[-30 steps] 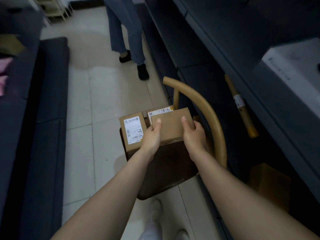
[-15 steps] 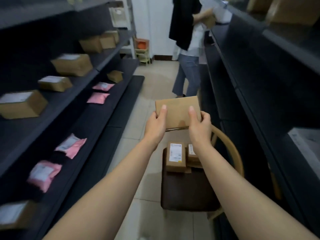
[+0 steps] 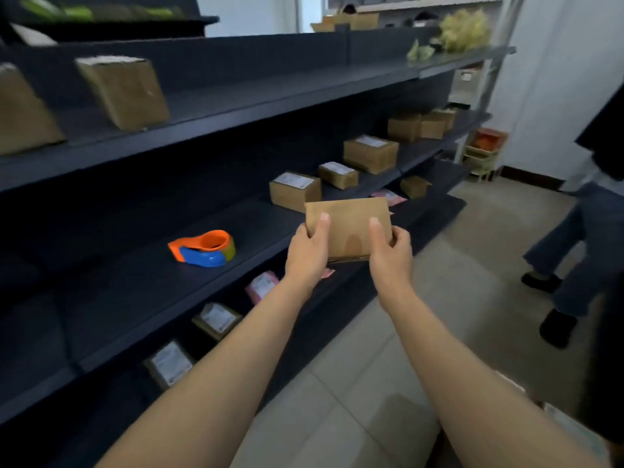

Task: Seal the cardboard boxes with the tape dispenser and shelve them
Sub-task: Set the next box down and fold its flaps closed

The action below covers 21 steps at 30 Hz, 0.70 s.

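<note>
A small flat cardboard box (image 3: pixel 347 224) is held in the air in front of the dark shelving. My left hand (image 3: pixel 305 253) grips its left edge and my right hand (image 3: pixel 391 255) its right edge, thumbs on top. An orange and blue tape dispenser (image 3: pixel 204 248) lies on the middle shelf (image 3: pixel 141 282), to the left of the box and apart from both hands.
Several labelled cardboard boxes (image 3: pixel 294 190) stand further along the middle shelf and on the shelf above (image 3: pixel 123 91). Pink mailers (image 3: pixel 261 287) and small boxes lie on the lower shelf. Another person's legs (image 3: pixel 574 251) stand in the aisle at the right, on the tiled floor (image 3: pixel 388 383).
The view has swung left from the aisle and chair to the left shelving. Both hands still hold the box, now level with the middle shelf near the tape dispenser.
</note>
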Each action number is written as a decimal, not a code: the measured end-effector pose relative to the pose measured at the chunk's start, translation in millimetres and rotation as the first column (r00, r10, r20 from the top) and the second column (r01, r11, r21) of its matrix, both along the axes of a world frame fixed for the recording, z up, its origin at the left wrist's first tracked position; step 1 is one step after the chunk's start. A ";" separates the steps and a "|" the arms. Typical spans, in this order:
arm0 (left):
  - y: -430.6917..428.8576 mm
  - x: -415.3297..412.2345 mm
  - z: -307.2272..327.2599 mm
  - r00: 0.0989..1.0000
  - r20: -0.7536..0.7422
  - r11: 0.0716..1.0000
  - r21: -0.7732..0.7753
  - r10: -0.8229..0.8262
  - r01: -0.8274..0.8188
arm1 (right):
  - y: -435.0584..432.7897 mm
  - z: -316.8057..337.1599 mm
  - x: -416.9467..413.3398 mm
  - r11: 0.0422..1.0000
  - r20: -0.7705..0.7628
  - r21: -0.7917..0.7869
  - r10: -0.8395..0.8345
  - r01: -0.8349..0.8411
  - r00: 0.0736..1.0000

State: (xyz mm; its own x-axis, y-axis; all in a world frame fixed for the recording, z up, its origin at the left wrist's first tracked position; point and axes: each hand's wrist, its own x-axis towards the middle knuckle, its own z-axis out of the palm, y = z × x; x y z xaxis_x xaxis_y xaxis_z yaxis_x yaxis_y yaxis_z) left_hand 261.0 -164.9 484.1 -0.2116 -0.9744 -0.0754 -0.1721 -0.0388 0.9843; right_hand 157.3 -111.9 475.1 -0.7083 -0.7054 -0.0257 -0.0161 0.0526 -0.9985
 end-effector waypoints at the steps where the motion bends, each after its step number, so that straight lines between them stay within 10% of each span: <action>1: -7.6 16.2 0.8 0.999 -0.002 0.999 -0.001 0.046 -0.046 | -11.1 1.1 14.4 0.999 0.004 -0.006 0.054 -0.054 0.999; 21: -78.4 259.6 -38.1 0.776 0.064 0.774 0.058 0.627 -0.630 | -158.7 -28.7 242.4 0.739 0.026 0.040 0.672 -0.672 0.740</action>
State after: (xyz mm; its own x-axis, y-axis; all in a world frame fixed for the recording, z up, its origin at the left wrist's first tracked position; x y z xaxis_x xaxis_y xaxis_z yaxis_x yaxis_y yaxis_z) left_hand 520.6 -243.3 446.0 0.4510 -0.8806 -0.1453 -0.1216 -0.2219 0.9675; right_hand 399.7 -270.6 446.4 -0.0503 -0.9961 -0.0719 -0.0552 0.0746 -0.9957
